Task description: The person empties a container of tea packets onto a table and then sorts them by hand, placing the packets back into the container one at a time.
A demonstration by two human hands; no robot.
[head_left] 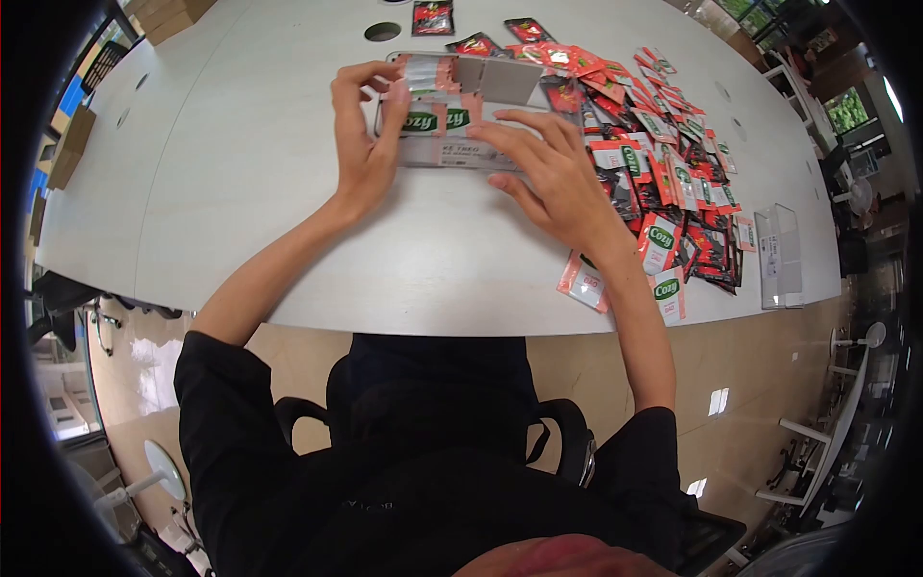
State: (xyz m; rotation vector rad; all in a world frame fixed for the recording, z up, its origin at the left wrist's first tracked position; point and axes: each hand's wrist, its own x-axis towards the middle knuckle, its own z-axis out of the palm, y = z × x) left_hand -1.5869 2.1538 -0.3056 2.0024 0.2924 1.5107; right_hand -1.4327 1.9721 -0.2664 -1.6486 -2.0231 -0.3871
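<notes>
A clear plastic box (510,82) with inner dividers lies on the white table, and a label is on its near side. Cozy sachets (421,120) fill its left part. My left hand (365,135) is at the box's left end, fingers bent over the sachets and thumb apart from them. Over the box's near edge, my right hand (543,163) has its fingers spread, the fingertips touching or close to the right edge of the sachets. Just right of the box spreads a loose pile of red, black and white sachets (663,236).
A second clear box (779,255) stands near the table's right edge. One dark red sachet (433,17) lies beyond the box, beside a round cable hole (382,32). Cardboard boxes (168,17) are at the far left. The white table's (385,298) near edge is before my body.
</notes>
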